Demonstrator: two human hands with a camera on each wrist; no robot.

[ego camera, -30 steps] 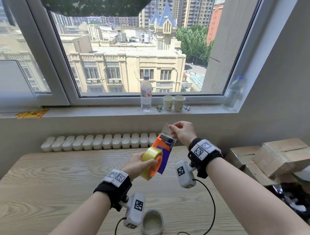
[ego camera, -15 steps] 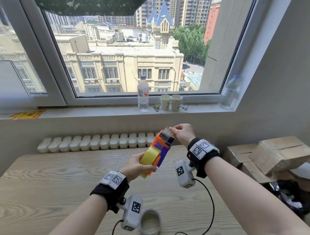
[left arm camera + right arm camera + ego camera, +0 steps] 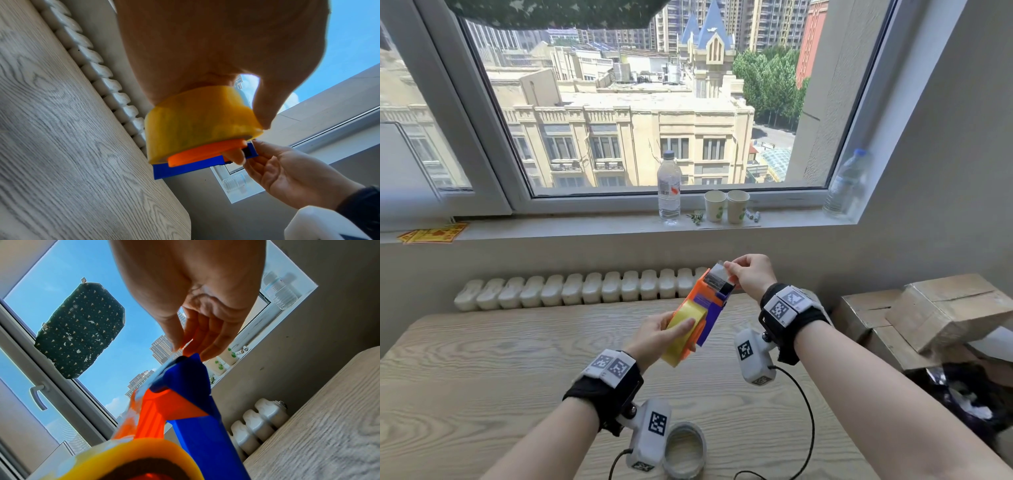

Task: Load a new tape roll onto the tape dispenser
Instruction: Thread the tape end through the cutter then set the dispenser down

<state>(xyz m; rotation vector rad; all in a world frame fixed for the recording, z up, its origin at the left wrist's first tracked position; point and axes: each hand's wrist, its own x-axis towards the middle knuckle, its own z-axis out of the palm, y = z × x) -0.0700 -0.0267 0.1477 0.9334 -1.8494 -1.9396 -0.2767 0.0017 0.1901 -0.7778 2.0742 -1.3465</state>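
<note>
An orange and blue tape dispenser (image 3: 710,305) is held up over the wooden table (image 3: 482,377), tilted with its head up and to the right. A yellow tape roll (image 3: 683,325) sits on its hub, and my left hand (image 3: 674,330) grips that roll and the dispenser body; the roll (image 3: 197,123) fills the left wrist view. At the dispenser's head my right hand (image 3: 729,269) pinches the loose clear tape end (image 3: 717,272). The right wrist view shows the pinching fingers (image 3: 174,340) just above the blue head (image 3: 185,374), with the tape strip (image 3: 156,375) running along the orange frame.
A used tape core (image 3: 685,452) lies near the table's front edge, by my left wrist camera. Cardboard boxes (image 3: 945,308) stand to the right. A white radiator (image 3: 571,289) runs behind the table. On the sill stand a water bottle (image 3: 668,188), two paper cups (image 3: 726,206) and another bottle (image 3: 847,185).
The dispenser has turned in my left hand, so the roll's yellow band now faces the camera instead of its round side. My right hand has kept the tape end at the head.
</note>
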